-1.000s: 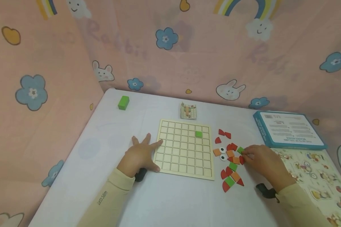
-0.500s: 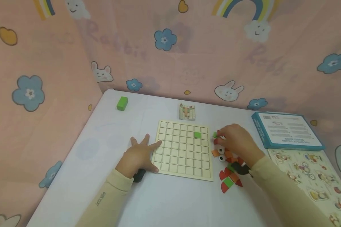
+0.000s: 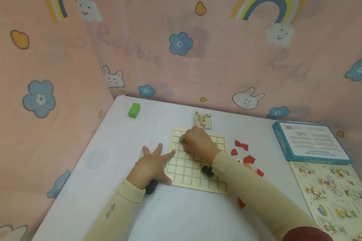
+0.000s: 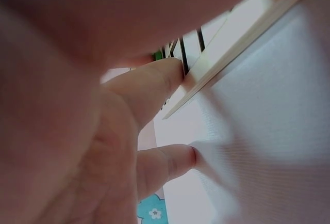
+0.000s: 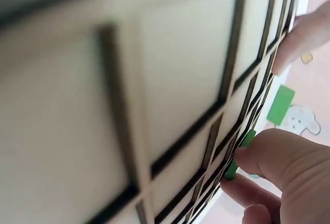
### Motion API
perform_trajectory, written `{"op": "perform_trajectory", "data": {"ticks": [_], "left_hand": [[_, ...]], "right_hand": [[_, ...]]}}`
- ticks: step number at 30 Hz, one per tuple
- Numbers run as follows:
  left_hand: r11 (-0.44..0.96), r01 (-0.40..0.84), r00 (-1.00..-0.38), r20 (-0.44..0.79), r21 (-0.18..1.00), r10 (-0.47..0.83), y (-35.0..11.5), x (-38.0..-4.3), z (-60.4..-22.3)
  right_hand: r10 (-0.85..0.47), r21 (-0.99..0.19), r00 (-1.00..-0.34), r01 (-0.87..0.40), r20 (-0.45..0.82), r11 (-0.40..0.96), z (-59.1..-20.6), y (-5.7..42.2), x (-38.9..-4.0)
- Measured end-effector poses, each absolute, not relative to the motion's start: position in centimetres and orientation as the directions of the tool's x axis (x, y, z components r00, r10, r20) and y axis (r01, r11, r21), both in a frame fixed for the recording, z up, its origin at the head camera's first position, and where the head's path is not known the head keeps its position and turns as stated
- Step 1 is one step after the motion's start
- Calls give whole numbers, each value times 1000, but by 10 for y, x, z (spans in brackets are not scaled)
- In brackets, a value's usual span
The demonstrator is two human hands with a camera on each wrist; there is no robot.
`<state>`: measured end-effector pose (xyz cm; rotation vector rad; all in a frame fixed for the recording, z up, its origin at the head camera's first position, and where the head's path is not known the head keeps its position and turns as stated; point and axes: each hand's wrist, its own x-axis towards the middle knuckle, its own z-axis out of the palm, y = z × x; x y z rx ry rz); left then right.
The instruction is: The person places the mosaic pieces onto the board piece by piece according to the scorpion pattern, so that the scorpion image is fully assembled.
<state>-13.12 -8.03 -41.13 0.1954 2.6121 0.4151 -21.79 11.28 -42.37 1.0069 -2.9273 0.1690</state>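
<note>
A pale wooden grid board (image 3: 181, 170) lies on the white table. My left hand (image 3: 151, 166) rests at its left edge with fingers spread, a fingertip and the thumb touching the rim. Over the board's upper left squares, my right hand (image 3: 199, 142) pinches a green square tile (image 5: 248, 138) between thumb and finger, right at the grid in the right wrist view. Another green tile (image 3: 216, 144) sits in the upper right of the grid, mostly hidden by the right hand.
Red pieces (image 3: 251, 159) and an orange tile (image 3: 247, 165) lie right of the board, partly under the right sleeve. A small picture card (image 3: 205, 121) stands behind the board. A green block (image 3: 134, 110), a blue-edged box (image 3: 315, 142) and a sticker-like sheet (image 3: 328, 187) lie farther out.
My right hand has picked a green tile from the loose pieces and carried it left, across to the board's upper left squares. The left hand has stayed at the board's edge.
</note>
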Motion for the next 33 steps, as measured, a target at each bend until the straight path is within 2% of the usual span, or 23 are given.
{"op": "perform_trajectory", "data": {"ticks": [5, 10, 15, 26, 33], "left_hand": [[946, 56, -869, -450, 320, 203, -79, -131, -409], [949, 55, -866, -457, 311, 200, -79, -132, -410], [954, 62, -867, -458, 294, 198, -79, -132, -411], [948, 73, -866, -452, 309, 214, -80, -135, -411], [944, 68, -868, -448, 323, 216, -79, -132, -410]], "right_hand": [[-567, 19, -821, -567, 63, 824, -426, 114, -209], [-516, 73, -856, -513, 33, 855, -422, 114, -201], [-513, 105, -858, -510, 1, 854, -420, 109, -195], [-376, -118, -925, -367, -61, 923, -422, 115, -205], [-325, -167, -946, -317, -21, 934, -409, 169, -198]]}}
